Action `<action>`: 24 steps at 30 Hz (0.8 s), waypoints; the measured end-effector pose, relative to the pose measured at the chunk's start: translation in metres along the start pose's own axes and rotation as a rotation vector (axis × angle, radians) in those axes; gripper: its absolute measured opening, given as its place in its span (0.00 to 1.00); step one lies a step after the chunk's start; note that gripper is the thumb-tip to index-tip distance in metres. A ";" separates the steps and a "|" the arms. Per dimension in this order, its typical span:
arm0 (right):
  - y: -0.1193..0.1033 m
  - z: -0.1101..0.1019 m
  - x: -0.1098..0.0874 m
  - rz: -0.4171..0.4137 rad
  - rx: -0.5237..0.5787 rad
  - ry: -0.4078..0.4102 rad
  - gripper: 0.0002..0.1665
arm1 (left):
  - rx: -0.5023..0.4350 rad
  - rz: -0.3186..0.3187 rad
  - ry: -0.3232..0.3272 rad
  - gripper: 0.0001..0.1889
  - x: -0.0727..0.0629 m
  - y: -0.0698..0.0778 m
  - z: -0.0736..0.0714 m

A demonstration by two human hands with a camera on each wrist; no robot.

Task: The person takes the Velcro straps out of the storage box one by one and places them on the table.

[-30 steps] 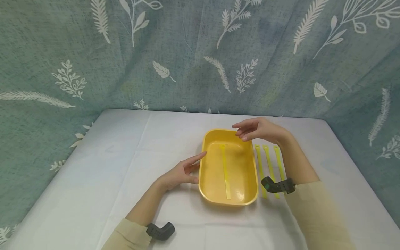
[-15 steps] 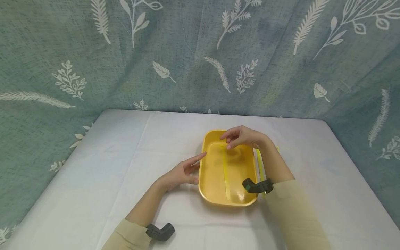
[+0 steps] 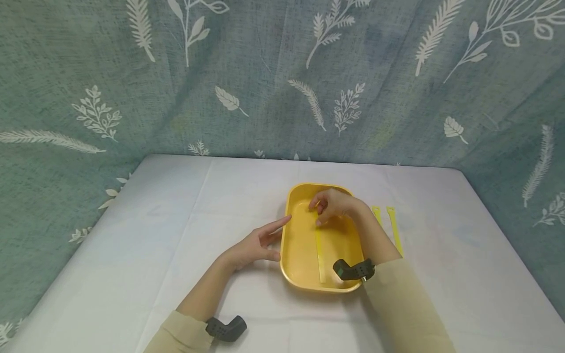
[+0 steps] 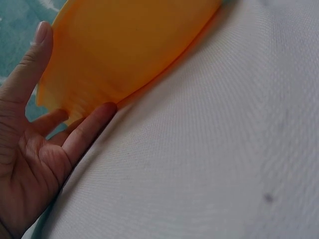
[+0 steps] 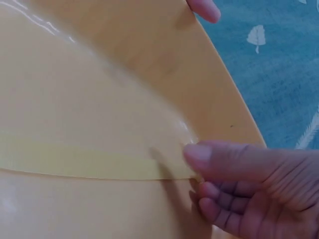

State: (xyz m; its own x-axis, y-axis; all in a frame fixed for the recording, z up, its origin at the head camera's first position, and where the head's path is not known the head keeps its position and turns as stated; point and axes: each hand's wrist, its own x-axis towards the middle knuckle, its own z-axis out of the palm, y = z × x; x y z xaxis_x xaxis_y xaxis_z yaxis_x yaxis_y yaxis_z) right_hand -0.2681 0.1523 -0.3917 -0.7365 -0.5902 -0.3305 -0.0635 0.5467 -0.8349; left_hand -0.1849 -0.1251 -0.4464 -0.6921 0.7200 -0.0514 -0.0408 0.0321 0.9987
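A yellow plastic basin (image 3: 302, 279) stands on the white-covered table. Flat on its bottom lies a long yellow strip (image 3: 320, 260); its far end is partly hidden by my right hand (image 3: 334, 205). That hand is inside the basin, thumb and forefinger bent and a little apart around the strip's far end. In the right wrist view the thumb (image 5: 199, 152) is at the strip's end, and whether it touches is unclear. My left hand (image 3: 253, 247) rests against the basin's left wall, fingers spread; the left wrist view shows its fingertips touching the orange-yellow side (image 4: 134, 45).
Right of the basin lie more yellow strips (image 3: 394, 225) with looped far ends, partly hidden by my right forearm. A patterned green-blue cloth (image 3: 265, 113) hangs behind the table (image 3: 185, 196). Each wrist wears a dark camera band (image 3: 227, 328).
My right hand has moved left and down from the basin's far right rim to the far end of the strip inside. The left hand and the basin stay put.
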 end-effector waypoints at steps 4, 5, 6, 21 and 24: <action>0.000 0.005 0.000 0.024 -0.083 0.055 0.26 | -0.003 0.006 -0.005 0.49 0.001 -0.001 0.000; -0.001 0.008 0.000 0.044 -0.102 0.081 0.26 | -0.005 0.010 -0.009 0.49 0.001 -0.001 0.000; -0.001 0.010 0.001 0.039 -0.125 0.098 0.26 | -0.008 0.012 -0.012 0.49 0.001 -0.001 0.000; 0.002 0.025 0.012 -0.098 -0.309 0.172 0.33 | 0.026 0.014 -0.017 0.48 -0.001 -0.003 -0.002; 0.000 0.025 0.013 -0.093 -0.330 0.162 0.34 | 0.018 0.019 -0.017 0.48 -0.001 -0.002 -0.002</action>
State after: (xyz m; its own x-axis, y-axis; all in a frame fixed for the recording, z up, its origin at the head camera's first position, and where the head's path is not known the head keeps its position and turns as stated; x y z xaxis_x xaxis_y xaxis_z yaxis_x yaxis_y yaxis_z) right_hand -0.2609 0.1304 -0.4070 -0.8124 -0.5596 -0.1640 -0.3294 0.6724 -0.6628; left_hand -0.1854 -0.1268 -0.4488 -0.6799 0.7325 -0.0323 -0.0149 0.0303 0.9994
